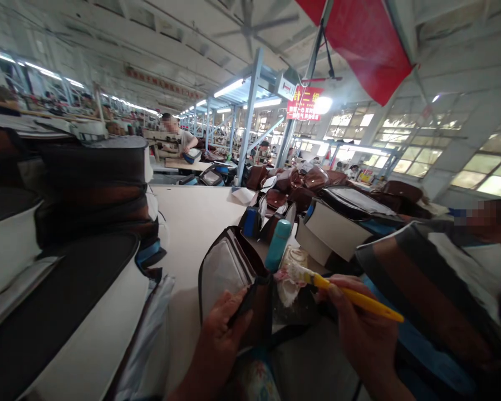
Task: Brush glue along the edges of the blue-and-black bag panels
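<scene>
My left hand (223, 328) grips the near edge of a dark brown and black bag piece (227, 264) with a pale grey panel, its thumb over the rim. In my right hand (361, 328) is a yellow-handled brush (361, 301), pinched between thumb and fingers. White paste coats its bristles, which point left over a paste-smeared container (290, 292). The brush tip is beside the bag piece; whether the two touch is unclear. Just behind stands a teal bottle (278, 245), tilted in view.
Stacked black, brown and white bag parts (96, 189) rise on the left. More bag pieces (421, 278) crowd the right side. Brown bags (304, 178) are heaped behind the white table (192, 217). One person (183, 139) works farther back; another (488, 228) is at the right edge.
</scene>
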### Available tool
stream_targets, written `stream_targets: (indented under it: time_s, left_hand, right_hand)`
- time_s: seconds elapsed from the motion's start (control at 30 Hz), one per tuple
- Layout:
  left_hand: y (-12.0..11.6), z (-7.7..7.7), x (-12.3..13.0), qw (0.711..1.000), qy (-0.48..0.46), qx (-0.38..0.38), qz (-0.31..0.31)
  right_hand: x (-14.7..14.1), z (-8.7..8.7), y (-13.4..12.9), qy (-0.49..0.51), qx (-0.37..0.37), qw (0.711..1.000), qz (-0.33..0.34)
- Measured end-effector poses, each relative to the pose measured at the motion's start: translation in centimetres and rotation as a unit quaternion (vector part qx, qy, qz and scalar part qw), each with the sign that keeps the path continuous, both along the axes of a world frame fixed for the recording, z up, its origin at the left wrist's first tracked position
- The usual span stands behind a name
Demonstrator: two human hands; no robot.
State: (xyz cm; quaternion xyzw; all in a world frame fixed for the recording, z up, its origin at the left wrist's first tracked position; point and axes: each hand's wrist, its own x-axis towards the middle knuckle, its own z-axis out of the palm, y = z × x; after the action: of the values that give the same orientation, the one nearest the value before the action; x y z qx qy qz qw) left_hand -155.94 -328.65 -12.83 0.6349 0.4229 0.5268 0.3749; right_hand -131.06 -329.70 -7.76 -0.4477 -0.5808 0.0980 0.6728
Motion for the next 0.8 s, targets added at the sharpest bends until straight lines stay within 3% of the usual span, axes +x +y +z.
stream_targets:
  time_s: [0.07, 0.17, 0.33, 0.5, 0.57, 0.67, 0.8]
  left_hand:
    - [0.2, 0.1, 0.2, 1.000, -0.012, -0.008, -0.001]
    - [0.3, 0.5, 0.2, 0.999, -0.031, -0.029, -0.016]
    - [-0.2, 2.2, -0.2, 0.997, -0.052, -0.056, -0.013]
    - [-0.6, 3.3, -0.4, 0.992, -0.090, -0.083, 0.006]
    - [-0.7, 3.2, -0.2, 0.992, -0.097, -0.083, -0.007]
    - [-0.8, 2.9, 0.0, 0.991, -0.105, -0.086, -0.011]
    - [-0.8, 1.9, -0.3, 0.992, -0.084, -0.090, 0.023]
  right_hand:
    - [-2.0, 2.6, -0.4, -0.042, 0.051, 0.996, 0.060]
    - [-4.3, 4.0, -0.6, -0.133, 0.080, 0.980, 0.122]
    - [-4.4, 3.1, -0.2, -0.260, 0.121, 0.949, 0.131]
    - [-2.2, 2.9, -0.3, -0.263, 0.113, 0.955, 0.082]
    - [-2.5, 3.2, -0.6, -0.243, 0.115, 0.960, 0.077]
    - [-4.0, 3.4, -0.7, -0.239, 0.131, 0.954, 0.123]
    - [-4.7, 3.2, -0.2, -0.258, 0.135, 0.943, 0.159]
